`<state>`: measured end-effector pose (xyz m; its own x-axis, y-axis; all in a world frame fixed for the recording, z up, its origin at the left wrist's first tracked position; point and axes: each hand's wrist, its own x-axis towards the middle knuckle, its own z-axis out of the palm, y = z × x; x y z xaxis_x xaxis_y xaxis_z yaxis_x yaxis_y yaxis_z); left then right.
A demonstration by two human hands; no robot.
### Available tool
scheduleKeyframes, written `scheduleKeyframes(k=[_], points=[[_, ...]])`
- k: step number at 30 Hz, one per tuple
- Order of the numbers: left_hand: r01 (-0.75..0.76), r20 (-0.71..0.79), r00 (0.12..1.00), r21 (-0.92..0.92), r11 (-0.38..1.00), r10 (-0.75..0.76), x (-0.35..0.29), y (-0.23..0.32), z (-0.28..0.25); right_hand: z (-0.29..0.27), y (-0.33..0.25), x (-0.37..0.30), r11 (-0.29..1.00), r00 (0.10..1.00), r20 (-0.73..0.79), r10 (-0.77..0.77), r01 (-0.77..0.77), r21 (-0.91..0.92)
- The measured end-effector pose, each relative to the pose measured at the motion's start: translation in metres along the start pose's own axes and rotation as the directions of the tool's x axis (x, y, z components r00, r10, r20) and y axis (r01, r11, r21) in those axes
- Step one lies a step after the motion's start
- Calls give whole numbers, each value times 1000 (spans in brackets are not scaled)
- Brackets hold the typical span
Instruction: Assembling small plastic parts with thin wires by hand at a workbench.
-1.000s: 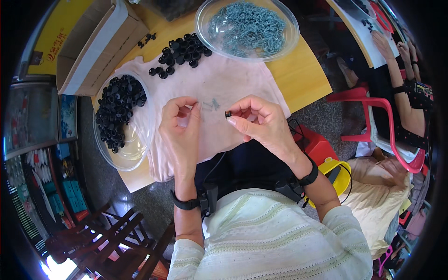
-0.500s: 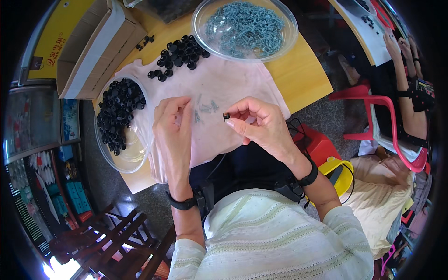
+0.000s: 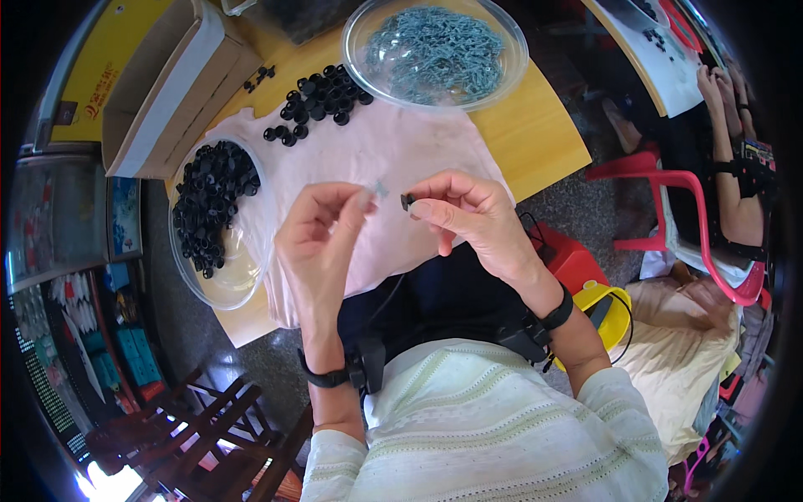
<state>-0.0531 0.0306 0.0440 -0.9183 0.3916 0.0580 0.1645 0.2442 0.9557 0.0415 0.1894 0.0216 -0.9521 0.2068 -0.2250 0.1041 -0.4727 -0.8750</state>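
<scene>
My right hand (image 3: 475, 213) pinches a small black cap-like part (image 3: 407, 202) between thumb and fingertips, above a pale pink cloth (image 3: 385, 247). Close by on the left, my left hand (image 3: 316, 234) has its thumb and index fingertip pressed together; whatever lies between them is too small to make out. A few small blue-green pieces (image 3: 381, 189) lie on the cloth just past the left fingertips, partly hidden. Loose round black caps (image 3: 322, 96) are spread at the cloth's far edge.
At the left stands a clear bowl (image 3: 224, 301) of black parts (image 3: 209, 197). Another clear bowl (image 3: 520, 74) with blue-green pieces (image 3: 435, 50) is at the far side. A cardboard box (image 3: 171, 100) stands far left. Right of the table are a red chair (image 3: 661, 176) and another person's arm (image 3: 740, 197).
My left hand has moved right and its fingertips have closed together near the small blue-green pieces. The right hand keeps its black part, turned slightly, in nearly the same place.
</scene>
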Motion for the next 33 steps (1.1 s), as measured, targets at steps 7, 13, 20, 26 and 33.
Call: scheduleKeyframes(k=[7, 13, 20, 26, 33], points=[[135, 123, 987, -325, 936, -100, -34, 11, 0, 4, -5, -8, 985, 991, 102, 89, -102, 141], [-71, 62, 994, -209, 975, 85, -41, 7, -4, 10, -7, -13, 990, 990, 128, 65, -80, 118], [-491, 116, 869, 318, 811, 481, -42, 17, -6, 12, -6, -17, 998, 993, 110, 51, -47, -36], [-400, 105, 917, 242, 884, 386, -48, 15, -5, 16, -5, -24, 993, 997, 79, 18, -8, -116], [-33, 106, 991, -379, 925, 79, -52, -5, -6, 28, -6, -26, 969, 988, 14, -153, 153, -195]])
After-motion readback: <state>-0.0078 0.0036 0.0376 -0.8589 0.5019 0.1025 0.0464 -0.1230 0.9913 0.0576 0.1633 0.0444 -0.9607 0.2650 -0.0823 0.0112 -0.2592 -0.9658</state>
